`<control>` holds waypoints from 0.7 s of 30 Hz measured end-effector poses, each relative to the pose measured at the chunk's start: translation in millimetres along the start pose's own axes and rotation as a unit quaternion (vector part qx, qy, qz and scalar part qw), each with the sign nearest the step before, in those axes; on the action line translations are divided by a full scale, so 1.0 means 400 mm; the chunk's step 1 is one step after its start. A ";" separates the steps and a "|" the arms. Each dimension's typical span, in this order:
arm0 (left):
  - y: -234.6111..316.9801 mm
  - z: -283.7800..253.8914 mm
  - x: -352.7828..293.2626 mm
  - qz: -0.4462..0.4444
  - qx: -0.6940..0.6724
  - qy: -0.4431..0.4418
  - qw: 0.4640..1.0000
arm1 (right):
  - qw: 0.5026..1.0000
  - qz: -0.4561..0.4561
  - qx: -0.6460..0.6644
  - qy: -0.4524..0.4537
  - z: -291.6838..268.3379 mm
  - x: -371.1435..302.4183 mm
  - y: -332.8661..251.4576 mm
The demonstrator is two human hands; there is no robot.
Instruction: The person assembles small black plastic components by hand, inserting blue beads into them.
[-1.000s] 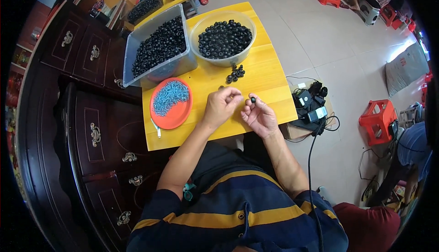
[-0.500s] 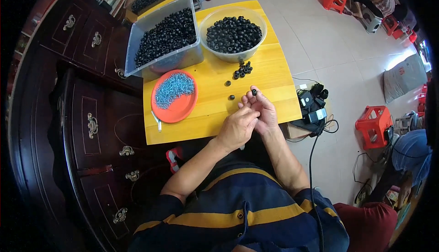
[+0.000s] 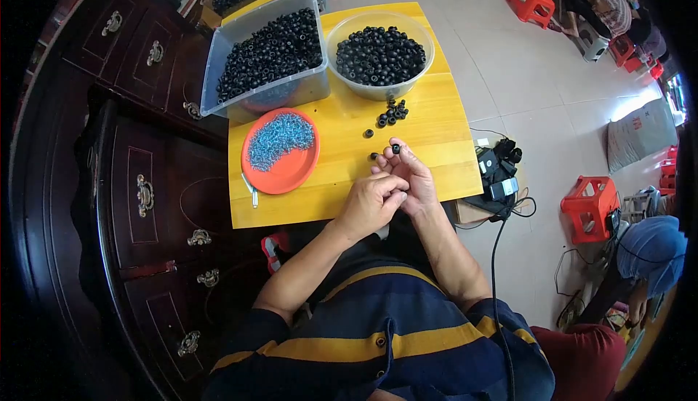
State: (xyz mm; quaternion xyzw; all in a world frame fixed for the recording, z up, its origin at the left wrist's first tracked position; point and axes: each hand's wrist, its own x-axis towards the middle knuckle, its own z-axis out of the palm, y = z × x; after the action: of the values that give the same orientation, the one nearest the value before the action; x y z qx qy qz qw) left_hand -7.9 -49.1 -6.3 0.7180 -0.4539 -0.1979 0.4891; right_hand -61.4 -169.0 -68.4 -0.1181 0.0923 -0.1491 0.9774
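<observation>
My right hand (image 3: pixel 419 184) is palm up above the front of the yellow table (image 3: pixel 436 128), its thumb and a fingertip pinching a small black hollow cap (image 3: pixel 395 149). Across its palm comes my left hand (image 3: pixel 369 205), thumb and forefinger pressed together; whatever they grip is too small to make out. One loose black cap (image 3: pixel 374 157) lies just beyond my fingers, and another cap (image 3: pixel 369 133) sits farther off. Beyond these is a small cluster of black caps (image 3: pixel 392 115). Left of my hands, tiny bluish clear pieces (image 3: pixel 280 141) cover part of a red plate (image 3: pixel 287 179).
A clear box (image 3: pixel 302 88) and a round clear bowl (image 3: pixel 378 93), both full of black caps, stand at the back. A slim silver tool (image 3: pixel 254 196) lies by the plate. Dark drawers (image 3: pixel 138 234) flank the left; a black cable (image 3: pixel 496 270) hangs at right.
My right hand with the black cap has shifted slightly left, close to the nearest loose cap. My left fingers have moved a little at the right palm. The whole view has shifted slightly.
</observation>
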 end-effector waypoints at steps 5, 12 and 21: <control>-0.007 0.008 -0.017 0.045 -0.007 0.027 0.999 | 1.000 0.004 0.006 0.000 -0.007 0.000 0.001; 0.005 0.010 -0.030 0.006 -0.021 0.016 1.000 | 1.000 0.010 0.011 -0.022 0.003 -0.007 0.011; 0.018 -0.054 -0.025 -0.036 -0.050 0.070 0.996 | 0.995 -0.017 -0.096 -0.008 0.032 -0.026 0.006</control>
State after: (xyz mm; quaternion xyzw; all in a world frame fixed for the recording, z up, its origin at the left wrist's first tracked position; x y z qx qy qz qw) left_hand -0.4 -29.9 8.0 0.7204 -0.3822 -0.1868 0.5478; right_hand -67.6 -160.8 -55.2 -0.2139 0.0959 -0.1550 0.9597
